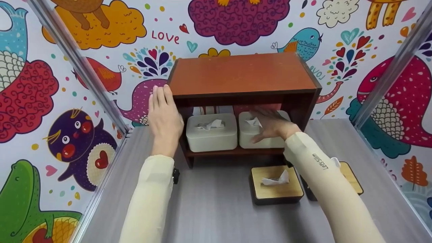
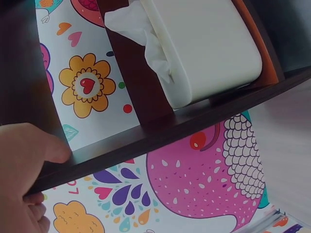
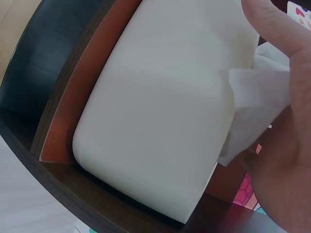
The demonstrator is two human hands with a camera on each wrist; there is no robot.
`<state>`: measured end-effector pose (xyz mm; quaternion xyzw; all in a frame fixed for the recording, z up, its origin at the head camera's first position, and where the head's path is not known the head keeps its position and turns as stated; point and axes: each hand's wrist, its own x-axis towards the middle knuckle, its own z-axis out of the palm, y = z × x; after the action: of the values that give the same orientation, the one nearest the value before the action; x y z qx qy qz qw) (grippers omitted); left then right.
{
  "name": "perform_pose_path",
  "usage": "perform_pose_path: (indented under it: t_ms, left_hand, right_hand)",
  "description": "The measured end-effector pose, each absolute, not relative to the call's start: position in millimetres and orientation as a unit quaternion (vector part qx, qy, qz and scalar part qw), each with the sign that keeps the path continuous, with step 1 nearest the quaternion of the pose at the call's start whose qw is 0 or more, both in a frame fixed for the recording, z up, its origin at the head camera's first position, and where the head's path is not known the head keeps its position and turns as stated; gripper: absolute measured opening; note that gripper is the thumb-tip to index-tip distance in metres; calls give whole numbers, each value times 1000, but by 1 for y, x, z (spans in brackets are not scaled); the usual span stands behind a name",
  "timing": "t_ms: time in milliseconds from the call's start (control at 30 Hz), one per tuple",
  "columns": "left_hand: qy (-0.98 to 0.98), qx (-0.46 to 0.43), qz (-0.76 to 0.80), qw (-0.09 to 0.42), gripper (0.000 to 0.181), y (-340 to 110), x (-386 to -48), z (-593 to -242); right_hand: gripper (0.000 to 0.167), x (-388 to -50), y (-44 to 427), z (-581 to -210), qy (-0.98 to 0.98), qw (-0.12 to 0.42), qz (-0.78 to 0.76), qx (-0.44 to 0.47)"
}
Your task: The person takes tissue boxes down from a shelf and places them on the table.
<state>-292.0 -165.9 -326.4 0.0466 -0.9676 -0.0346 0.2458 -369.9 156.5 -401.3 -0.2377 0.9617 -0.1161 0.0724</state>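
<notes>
A brown wooden shelf (image 1: 241,75) stands against the wall, holding two off-white tissue boxes side by side. My left hand (image 1: 165,118) grips the shelf's left side, thumb (image 2: 53,148) at the panel's front edge and fingers along its outer face. Close to it sits the left tissue box (image 1: 212,136), a white tissue sticking up from its top. My right hand (image 1: 271,125) is over the right tissue box (image 1: 248,136), thumb spread toward the front and fingers stretched across the top, slightly blurred. In the right wrist view a tissue (image 3: 257,104) stands beside that palm.
On the grey table (image 1: 209,206) before the shelf is a dark tissue box with a wooden lid (image 1: 276,189). A second wooden-lidded box (image 1: 351,177) lies partly behind my right forearm. Metal posts (image 1: 81,67) flank the cartoon-printed wall.
</notes>
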Motion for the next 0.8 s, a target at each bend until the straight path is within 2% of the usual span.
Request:
perform_pose_path:
  t_ms: [533, 800]
  left_hand:
    - [-961, 40, -32, 273, 75, -166, -293, -328]
    - [-962, 41, -33, 267, 77, -168, -294, -328]
  right_hand:
    - [114, -377, 157, -411, 960, 113, -138, -218]
    - [113, -378, 154, -410, 959, 108, -142, -220]
